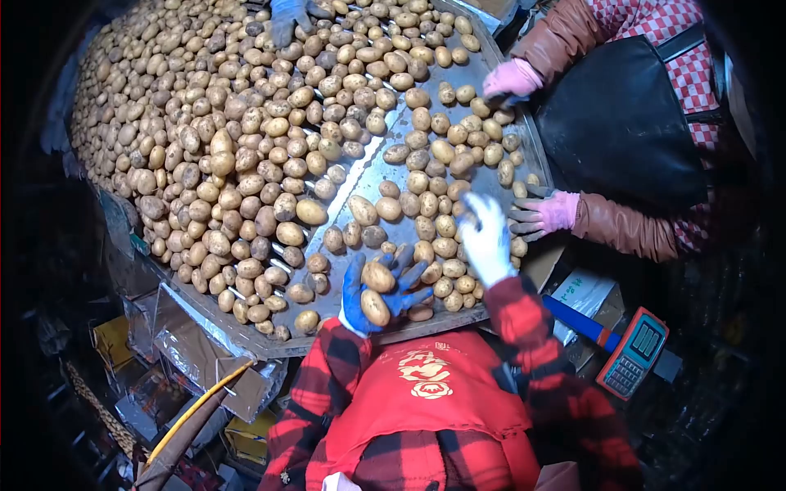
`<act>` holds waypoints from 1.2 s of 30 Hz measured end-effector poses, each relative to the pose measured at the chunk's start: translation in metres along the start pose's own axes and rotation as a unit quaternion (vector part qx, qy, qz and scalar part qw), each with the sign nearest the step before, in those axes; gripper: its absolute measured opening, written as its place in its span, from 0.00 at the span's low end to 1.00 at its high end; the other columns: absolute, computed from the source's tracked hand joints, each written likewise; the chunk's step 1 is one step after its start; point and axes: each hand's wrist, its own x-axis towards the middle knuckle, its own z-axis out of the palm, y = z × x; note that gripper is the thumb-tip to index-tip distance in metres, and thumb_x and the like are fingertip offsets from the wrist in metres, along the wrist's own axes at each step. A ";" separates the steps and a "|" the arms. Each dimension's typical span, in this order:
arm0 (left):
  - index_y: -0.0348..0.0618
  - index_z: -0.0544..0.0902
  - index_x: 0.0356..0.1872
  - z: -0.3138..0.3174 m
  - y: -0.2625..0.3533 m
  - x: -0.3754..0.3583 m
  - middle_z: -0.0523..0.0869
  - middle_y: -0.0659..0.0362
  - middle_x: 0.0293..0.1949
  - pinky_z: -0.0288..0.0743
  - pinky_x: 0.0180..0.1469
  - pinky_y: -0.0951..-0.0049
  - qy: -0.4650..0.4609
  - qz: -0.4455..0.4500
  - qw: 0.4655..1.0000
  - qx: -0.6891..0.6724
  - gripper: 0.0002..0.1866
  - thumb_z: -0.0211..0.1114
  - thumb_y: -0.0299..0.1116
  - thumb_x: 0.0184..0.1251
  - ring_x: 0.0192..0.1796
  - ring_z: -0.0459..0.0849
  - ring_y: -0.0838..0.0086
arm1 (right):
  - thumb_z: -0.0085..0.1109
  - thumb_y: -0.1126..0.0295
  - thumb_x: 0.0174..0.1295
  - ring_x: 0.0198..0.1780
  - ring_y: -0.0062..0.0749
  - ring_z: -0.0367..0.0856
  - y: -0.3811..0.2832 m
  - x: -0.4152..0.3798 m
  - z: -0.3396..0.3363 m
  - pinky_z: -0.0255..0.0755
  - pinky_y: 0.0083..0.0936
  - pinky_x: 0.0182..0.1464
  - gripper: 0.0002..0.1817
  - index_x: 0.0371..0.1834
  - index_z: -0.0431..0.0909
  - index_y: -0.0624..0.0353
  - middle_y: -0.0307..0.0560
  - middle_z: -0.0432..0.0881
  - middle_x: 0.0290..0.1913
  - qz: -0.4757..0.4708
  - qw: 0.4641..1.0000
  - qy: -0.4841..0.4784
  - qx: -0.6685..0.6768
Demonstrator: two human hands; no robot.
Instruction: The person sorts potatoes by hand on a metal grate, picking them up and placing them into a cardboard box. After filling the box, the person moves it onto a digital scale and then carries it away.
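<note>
Potatoes (221, 164) cover the metal sorting table (354, 182), heaped on the left and thinner on the right. My left hand (381, 290), in a blue glove, is turned palm up near the front edge and holds two potatoes (376, 293), its fingers spread around them. To the right, my right hand (485, 233), in a white glove, hovers over or touches the potatoes at the front right. Its fingers are smeared by motion, and whether they hold anything is hidden.
A co-worker's pink-gloved hands (512, 79) reach in from the right; another person's blue-gloved hand (291, 16) is at the top. A scale display (633, 352) stands at the lower right. Boxes (217, 360) and a yellow-edged strap (201, 401) lie at the lower left.
</note>
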 end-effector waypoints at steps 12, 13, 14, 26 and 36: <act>0.45 0.72 0.66 -0.019 -0.006 -0.014 0.74 0.50 0.70 0.57 0.73 0.27 0.056 0.010 0.992 -0.116 0.33 0.54 0.62 0.74 0.75 0.68 0.48 | 0.64 0.59 0.61 0.67 0.57 0.70 0.056 0.016 0.020 0.62 0.54 0.69 0.33 0.71 0.71 0.53 0.56 0.71 0.69 -0.111 0.959 -0.020 -0.259; 0.44 0.72 0.66 -0.013 -0.004 -0.022 0.75 0.48 0.68 0.61 0.72 0.30 0.088 -0.012 0.988 -0.128 0.33 0.54 0.61 0.75 0.73 0.70 0.46 | 0.64 0.58 0.61 0.70 0.59 0.67 0.055 -0.012 0.028 0.61 0.56 0.71 0.36 0.74 0.69 0.52 0.57 0.69 0.71 -0.135 0.947 -0.015 -0.290; 0.44 0.72 0.66 -0.019 -0.004 -0.031 0.76 0.48 0.68 0.63 0.71 0.30 0.122 0.009 0.977 -0.173 0.33 0.53 0.61 0.75 0.72 0.71 0.46 | 0.66 0.57 0.60 0.75 0.62 0.61 0.067 -0.040 0.044 0.56 0.57 0.75 0.41 0.78 0.64 0.50 0.57 0.66 0.74 -0.078 0.975 -0.059 -0.200; 0.52 0.57 0.81 -0.046 -0.016 -0.085 0.63 0.50 0.78 0.58 0.74 0.35 0.098 0.138 0.971 -0.167 0.38 0.44 0.61 0.77 0.77 0.65 0.53 | 0.55 0.56 0.65 0.57 0.39 0.81 -0.133 0.061 0.138 0.65 0.49 0.54 0.16 0.51 0.83 0.48 0.41 0.85 0.51 -0.232 0.888 -0.238 -0.317; 0.54 0.66 0.76 -0.122 0.034 -0.076 0.66 0.48 0.76 0.68 0.68 0.38 -0.215 0.060 0.966 0.134 0.33 0.37 0.59 0.79 0.74 0.70 0.53 | 0.63 0.61 0.61 0.61 0.60 0.78 -0.130 -0.003 0.072 0.73 0.49 0.62 0.26 0.64 0.79 0.56 0.64 0.78 0.64 -0.305 0.904 -0.287 0.086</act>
